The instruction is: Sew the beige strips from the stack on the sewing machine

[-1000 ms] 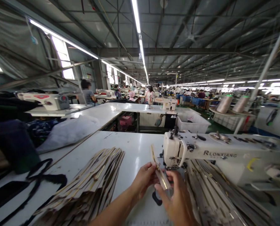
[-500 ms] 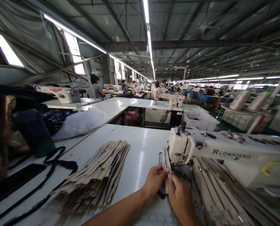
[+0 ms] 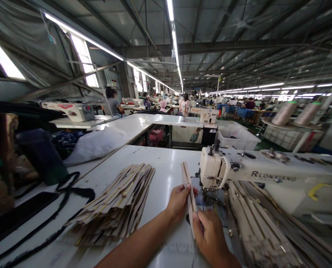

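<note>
A beige zipper [image 3: 186, 175] with a gold-coloured line of teeth is stretched lengthwise between my hands, just left of the sewing machine's needle area. My left hand [image 3: 179, 201] pinches it near the middle, thumb on top. Lower down, my right hand [image 3: 210, 232] grips it between thumb and curled fingers. The white sewing machine [image 3: 214, 169] stands close on the right. To the left, a fanned pile of similar beige zippers [image 3: 118, 201] with gold teeth lies on the white table [image 3: 166, 160]. More zippers [image 3: 259, 223] lie bundled under the machine arm.
Black straps [image 3: 68, 190] and a dark flat object [image 3: 23, 212] lie at the left, near a dark blue container [image 3: 41, 156] and a white plastic bag [image 3: 97, 145]. A white bin [image 3: 235, 137] and thread cones [image 3: 284, 113] stand beyond the machine. A person [image 3: 114, 104] sits farther back.
The zipper has moved left, away from the needle area, and now shows at greater length. My right hand has slid lower along it, so my hands are farther apart.
</note>
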`<action>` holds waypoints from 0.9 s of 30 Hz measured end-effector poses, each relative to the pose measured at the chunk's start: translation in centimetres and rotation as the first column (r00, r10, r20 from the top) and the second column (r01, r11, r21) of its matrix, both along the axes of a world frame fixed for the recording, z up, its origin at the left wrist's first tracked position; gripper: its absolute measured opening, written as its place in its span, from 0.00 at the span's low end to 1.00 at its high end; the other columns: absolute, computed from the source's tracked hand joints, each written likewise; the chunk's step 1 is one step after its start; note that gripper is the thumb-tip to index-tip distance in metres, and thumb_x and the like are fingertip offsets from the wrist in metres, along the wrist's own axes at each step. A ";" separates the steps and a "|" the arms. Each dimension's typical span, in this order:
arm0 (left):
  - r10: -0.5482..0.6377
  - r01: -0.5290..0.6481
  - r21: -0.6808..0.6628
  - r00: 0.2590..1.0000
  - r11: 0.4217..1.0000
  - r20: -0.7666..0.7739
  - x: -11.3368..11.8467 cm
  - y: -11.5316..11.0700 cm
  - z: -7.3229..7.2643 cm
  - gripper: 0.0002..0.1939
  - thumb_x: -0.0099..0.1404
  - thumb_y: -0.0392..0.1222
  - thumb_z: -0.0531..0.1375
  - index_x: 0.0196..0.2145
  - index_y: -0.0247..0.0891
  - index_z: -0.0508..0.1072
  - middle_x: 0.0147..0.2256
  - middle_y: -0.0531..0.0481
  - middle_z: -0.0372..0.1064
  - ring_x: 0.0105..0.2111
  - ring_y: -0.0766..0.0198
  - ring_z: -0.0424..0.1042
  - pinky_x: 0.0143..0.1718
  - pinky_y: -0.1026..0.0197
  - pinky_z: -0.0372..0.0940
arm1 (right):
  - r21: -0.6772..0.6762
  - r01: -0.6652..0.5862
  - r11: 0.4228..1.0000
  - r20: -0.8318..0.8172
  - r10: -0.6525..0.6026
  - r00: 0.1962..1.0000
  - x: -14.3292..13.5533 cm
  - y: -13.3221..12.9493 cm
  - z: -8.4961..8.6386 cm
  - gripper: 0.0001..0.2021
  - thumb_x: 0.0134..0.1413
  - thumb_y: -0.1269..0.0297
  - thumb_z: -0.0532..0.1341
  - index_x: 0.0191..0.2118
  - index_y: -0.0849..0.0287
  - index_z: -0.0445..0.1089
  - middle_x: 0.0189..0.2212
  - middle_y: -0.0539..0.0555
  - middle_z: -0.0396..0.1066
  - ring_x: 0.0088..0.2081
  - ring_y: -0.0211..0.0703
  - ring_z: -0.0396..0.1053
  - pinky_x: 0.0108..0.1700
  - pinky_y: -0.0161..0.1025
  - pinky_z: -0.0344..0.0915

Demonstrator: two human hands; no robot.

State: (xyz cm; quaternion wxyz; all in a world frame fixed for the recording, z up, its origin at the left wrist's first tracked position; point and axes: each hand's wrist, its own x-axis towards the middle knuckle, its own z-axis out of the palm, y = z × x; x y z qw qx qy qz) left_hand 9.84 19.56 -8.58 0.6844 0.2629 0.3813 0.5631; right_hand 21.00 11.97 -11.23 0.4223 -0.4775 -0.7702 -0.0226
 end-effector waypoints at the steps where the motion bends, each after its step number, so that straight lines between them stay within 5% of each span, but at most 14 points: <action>1: 0.017 -0.017 -0.005 1.000 1.000 0.001 0.0 0.1 0.0 0.09 0.61 0.37 0.67 0.27 0.29 0.72 0.25 0.44 0.73 0.25 0.64 0.74 0.34 0.63 0.72 | 0.017 -0.016 1.000 0.017 0.016 1.000 0.1 -0.1 0.0 0.16 0.64 0.69 0.48 0.23 0.57 0.58 0.20 0.50 0.63 0.26 0.39 0.61 0.32 0.37 0.51; 11: 0.157 -0.159 -0.042 0.987 0.986 -0.038 -1.3 2.3 -0.6 0.13 0.68 0.28 0.56 0.25 0.29 0.71 0.24 0.46 0.72 0.25 0.68 0.74 0.38 0.65 0.72 | 0.164 -0.168 0.972 0.140 0.145 0.979 -0.4 -0.9 0.8 0.13 0.58 0.74 0.49 0.23 0.56 0.55 0.18 0.47 0.58 0.23 0.37 0.57 0.34 0.38 0.49; 17: 0.195 -0.188 0.058 0.969 0.980 -0.151 -1.9 3.1 -1.0 0.12 0.68 0.34 0.57 0.26 0.33 0.70 0.25 0.49 0.71 0.27 0.67 0.73 0.40 0.63 0.70 | 0.214 -0.212 0.954 0.161 0.180 0.970 -0.5 -1.0 1.3 0.15 0.59 0.74 0.48 0.22 0.56 0.56 0.17 0.48 0.59 0.22 0.37 0.58 0.33 0.38 0.50; 20: 0.164 -0.125 0.149 0.942 0.981 -0.292 -3.0 3.2 -0.9 0.07 0.67 0.40 0.60 0.34 0.33 0.73 0.25 0.50 0.72 0.27 0.64 0.73 0.36 0.63 0.67 | 0.178 -0.129 0.975 0.113 0.110 0.987 0.0 -0.9 0.6 0.17 0.62 0.71 0.47 0.22 0.56 0.58 0.17 0.49 0.62 0.23 0.38 0.62 0.32 0.38 0.51; 22: 0.189 -0.057 0.237 0.789 0.970 -0.584 -3.9 3.0 -0.7 0.15 0.67 0.44 0.59 0.48 0.33 0.70 0.27 0.50 0.72 0.28 0.60 0.73 0.34 0.62 0.66 | 0.014 0.034 0.999 0.027 -0.034 0.999 0.5 -0.7 -0.2 0.18 0.65 0.68 0.47 0.24 0.56 0.63 0.18 0.50 0.66 0.22 0.39 0.65 0.28 0.37 0.52; 25: 0.339 0.082 0.385 0.332 0.919 -0.880 -4.8 2.5 -0.5 0.19 0.69 0.43 0.55 0.55 0.33 0.64 0.35 0.45 0.72 0.33 0.57 0.73 0.36 0.59 0.64 | -0.258 0.220 0.941 0.019 -0.223 0.975 1.1 -0.2 -1.2 0.17 0.66 0.66 0.47 0.33 0.58 0.71 0.24 0.54 0.74 0.25 0.42 0.72 0.26 0.36 0.56; 27: 0.396 0.289 0.463 0.263 0.838 -0.880 -4.8 2.1 -0.5 0.12 0.68 0.41 0.55 0.47 0.36 0.70 0.39 0.44 0.71 0.37 0.57 0.71 0.40 0.59 0.64 | -0.320 0.274 0.907 0.085 -0.260 0.962 1.3 0.0 -1.6 0.16 0.65 0.68 0.47 0.39 0.60 0.73 0.30 0.57 0.77 0.30 0.45 0.75 0.30 0.36 0.60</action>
